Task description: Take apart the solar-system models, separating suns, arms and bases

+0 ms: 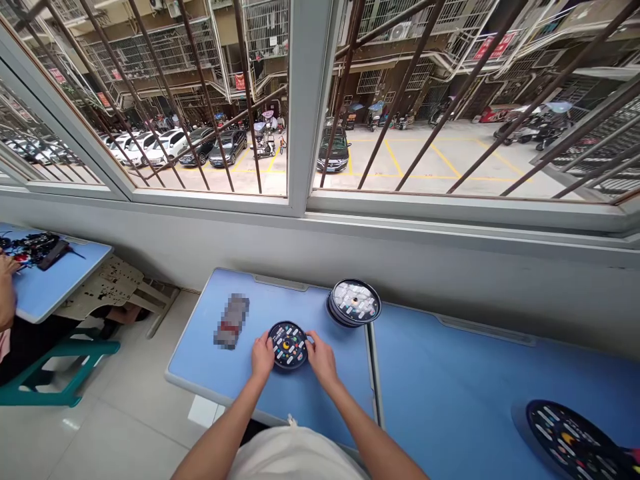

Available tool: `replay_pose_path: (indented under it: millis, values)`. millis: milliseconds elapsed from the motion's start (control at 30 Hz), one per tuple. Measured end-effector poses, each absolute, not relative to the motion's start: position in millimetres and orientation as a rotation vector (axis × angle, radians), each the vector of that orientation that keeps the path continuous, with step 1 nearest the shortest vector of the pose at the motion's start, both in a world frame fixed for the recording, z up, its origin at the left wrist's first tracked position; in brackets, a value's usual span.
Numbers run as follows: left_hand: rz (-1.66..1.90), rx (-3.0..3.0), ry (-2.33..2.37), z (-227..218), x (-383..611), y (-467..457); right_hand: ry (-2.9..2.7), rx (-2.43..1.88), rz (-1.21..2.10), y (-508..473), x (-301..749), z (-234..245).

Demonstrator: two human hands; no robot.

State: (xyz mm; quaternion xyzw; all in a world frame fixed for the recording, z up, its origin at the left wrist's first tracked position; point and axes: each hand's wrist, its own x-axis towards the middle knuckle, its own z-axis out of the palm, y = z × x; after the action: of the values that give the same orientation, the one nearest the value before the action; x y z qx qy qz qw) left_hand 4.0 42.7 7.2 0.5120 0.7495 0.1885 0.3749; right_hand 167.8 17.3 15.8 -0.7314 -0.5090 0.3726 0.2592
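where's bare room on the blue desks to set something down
Most room: the right desk, between the seam and the black disc at far right. Smaller: the left desk, between the pixelated item and the round stack. Crowded: around the small disc held by left hand and right hand.

The only view looks forward and down from the person's head, near enough that their white cloth top (295,457) shows at the bottom edge; it takes in the blue rectangular bench (290,303) below and the grey-framed barred window (307,100) beyond.
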Motion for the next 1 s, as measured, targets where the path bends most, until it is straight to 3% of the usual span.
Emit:
replay_pose_path:
  millis: [367,633,1000]
  values:
    - [0.638,0.803,1.786,10,4,41,-0.925,-1.88,1.443,22,172,1]
    - [0.651,0.669,1.472,28,13,56,-0.641,-1.723,1.432,25,187,6]
    - [0.671,0.733,1.572,33,63,147,-0.201,-1.618,1.392,-59,238,14]
